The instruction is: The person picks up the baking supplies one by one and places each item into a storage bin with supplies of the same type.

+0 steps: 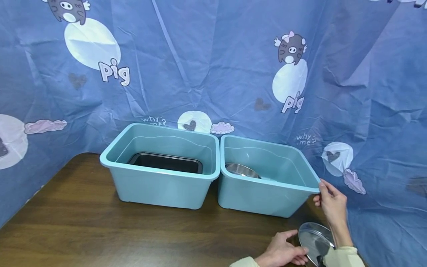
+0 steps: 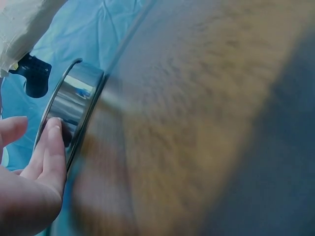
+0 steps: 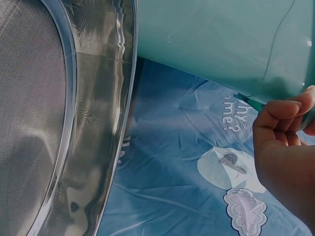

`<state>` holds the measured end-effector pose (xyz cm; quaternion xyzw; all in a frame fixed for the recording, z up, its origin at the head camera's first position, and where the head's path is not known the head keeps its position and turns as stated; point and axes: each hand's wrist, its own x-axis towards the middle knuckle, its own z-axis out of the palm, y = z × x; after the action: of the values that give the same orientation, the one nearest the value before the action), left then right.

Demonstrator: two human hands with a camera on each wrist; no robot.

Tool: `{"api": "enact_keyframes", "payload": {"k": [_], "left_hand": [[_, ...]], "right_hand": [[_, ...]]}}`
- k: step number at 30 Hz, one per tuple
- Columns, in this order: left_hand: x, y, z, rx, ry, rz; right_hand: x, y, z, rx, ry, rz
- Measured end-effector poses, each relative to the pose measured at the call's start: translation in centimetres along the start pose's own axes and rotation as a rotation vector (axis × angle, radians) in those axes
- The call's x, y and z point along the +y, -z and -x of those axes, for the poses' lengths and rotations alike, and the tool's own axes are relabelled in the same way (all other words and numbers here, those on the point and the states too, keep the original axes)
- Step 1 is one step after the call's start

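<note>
My right hand point(image 1: 333, 204) pinches the near right corner of the right light-blue plastic bin point(image 1: 257, 198); the right wrist view shows the fingers curled at its rim. My left hand point(image 1: 281, 250) is by a round metal sieve point(image 1: 313, 237) on the table at the lower right. In the left wrist view its extended fingers point(image 2: 51, 147) touch the sieve's shiny side point(image 2: 81, 91), the thumb standing apart. Fine mesh point(image 3: 29, 108) of the sieve fills the left of the right wrist view. My right forearm partly covers the sieve in the head view.
A second light-blue bin point(image 1: 160, 189) stands close on the left, with a black rectangular baking pan point(image 1: 166, 162) in it. Inside the right bin lies a round metal thing point(image 1: 241, 170), partly hidden by the wall. Brown wooden table point(image 1: 100, 230); blue printed cloth point(image 1: 207, 66) hangs behind.
</note>
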<state>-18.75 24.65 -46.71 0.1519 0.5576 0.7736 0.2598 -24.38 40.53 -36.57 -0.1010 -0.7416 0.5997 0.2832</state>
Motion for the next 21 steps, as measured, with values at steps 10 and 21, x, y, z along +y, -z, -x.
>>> {"api": "enact_keyframes", "payload": {"k": [10,21], "left_hand": [[-0.40,-0.43,0.01,0.050,-0.025,-0.008],[-0.45,-0.65,-0.06,0.061,-0.025,-0.023]], "right_hand": [[0.09,0.00,-0.02,0.003,-0.012,0.004],[0.09,-0.10,-0.04,0.003,0.005,-0.022]]}}
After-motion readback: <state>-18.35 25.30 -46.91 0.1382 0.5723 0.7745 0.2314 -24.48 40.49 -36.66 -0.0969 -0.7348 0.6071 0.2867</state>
